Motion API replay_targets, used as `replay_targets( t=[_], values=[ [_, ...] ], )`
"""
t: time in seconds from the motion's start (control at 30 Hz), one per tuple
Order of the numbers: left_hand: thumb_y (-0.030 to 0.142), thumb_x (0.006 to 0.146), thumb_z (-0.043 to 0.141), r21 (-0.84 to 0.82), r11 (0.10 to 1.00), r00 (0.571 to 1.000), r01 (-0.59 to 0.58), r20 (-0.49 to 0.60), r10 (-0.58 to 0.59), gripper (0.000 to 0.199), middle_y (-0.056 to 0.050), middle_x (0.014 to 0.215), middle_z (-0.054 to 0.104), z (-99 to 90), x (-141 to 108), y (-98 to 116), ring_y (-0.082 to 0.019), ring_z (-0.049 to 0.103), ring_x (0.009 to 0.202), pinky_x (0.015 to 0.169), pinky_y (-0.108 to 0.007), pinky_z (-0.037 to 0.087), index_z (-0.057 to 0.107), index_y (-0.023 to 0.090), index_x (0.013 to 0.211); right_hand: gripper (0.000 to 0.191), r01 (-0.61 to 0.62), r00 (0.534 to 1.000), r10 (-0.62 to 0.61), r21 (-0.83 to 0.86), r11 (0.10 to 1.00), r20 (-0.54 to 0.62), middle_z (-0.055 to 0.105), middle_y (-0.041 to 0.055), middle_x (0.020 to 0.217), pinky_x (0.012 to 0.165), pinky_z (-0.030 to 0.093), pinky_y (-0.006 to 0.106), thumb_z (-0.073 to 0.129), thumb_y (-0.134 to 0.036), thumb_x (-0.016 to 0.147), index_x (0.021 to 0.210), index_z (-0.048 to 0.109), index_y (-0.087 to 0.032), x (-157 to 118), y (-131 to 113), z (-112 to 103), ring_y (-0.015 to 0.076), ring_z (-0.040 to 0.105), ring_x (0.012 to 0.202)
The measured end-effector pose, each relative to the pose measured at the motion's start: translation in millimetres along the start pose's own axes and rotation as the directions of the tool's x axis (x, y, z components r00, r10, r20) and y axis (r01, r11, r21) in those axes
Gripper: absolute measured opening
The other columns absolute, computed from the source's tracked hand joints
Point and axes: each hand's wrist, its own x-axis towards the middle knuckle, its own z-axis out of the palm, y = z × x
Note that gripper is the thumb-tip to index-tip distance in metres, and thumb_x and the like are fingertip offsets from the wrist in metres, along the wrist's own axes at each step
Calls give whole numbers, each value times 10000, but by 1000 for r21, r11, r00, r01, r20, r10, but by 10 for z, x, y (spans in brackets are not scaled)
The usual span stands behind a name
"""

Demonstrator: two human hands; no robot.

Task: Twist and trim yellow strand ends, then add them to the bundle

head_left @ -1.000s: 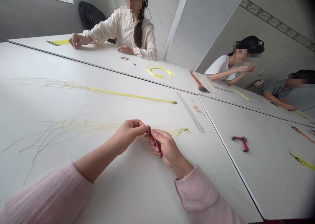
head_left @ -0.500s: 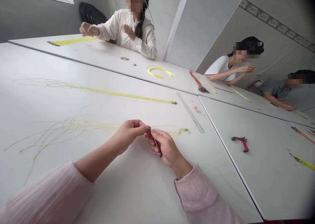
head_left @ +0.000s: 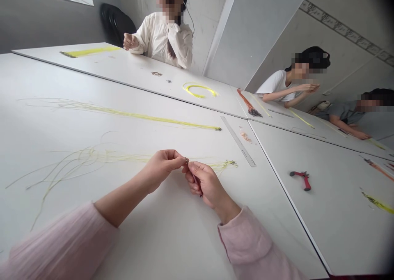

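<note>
Over the white table, my left hand (head_left: 166,165) is closed in a pinch on a tiny dark piece between thumb and forefinger, too small to make out. Touching it fingertip to fingertip, my right hand (head_left: 206,181) wraps round a slim dark-red tool (head_left: 197,182), mostly hidden in the palm. Behind both hands runs a loose bundle of thin yellow line (head_left: 120,159), with a cluster of fish hooks (head_left: 231,164) at its right end. Farther back lies a straighter yellow line bundle (head_left: 147,118), dark bits gathered at its right tip.
A clear ruler (head_left: 238,142) lies beside small orange bits (head_left: 245,137). Red-handled pliers (head_left: 303,179) rest beyond the table seam on the right. Across the table, people work near a yellow coil (head_left: 197,92), a yellow bundle (head_left: 89,51) and an orange bundle (head_left: 246,101).
My hands hold almost the same pose. The person opposite has drawn one hand back from the yellow bundle and raised the other towards the chin.
</note>
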Motion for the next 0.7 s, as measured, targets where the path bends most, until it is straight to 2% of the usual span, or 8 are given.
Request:
replay_targets(
  t=[0.13,0.27,0.7],
  values=[
    [338,747,621,16,999,999,28,-19,-28,212,-18,693,650,15,-20,49,-200,614,814,883,-377,412,552,198,604,276,4,1000,-5,-46,999,-14,378,-62,557,373,153,181,536,-417,827,735,526,-158,6,2,-1,29,256,391],
    [344,742,623,7,1000,1000,25,-14,-25,216,-14,691,645,22,-32,81,-194,613,805,883,-371,410,561,197,597,274,9,1000,-9,-14,1000,-4,381,-59,565,371,157,184,533,-418,828,745,537,-156,4,5,-8,30,265,392],
    [356,734,627,37,999,999,24,-24,-23,214,-23,700,643,31,-39,72,-200,604,815,864,-361,423,566,198,602,268,22,1000,-22,-42,999,-16,376,-61,560,373,159,183,509,-402,850,736,516,-160,-1,8,18,30,263,392]
  ],
)
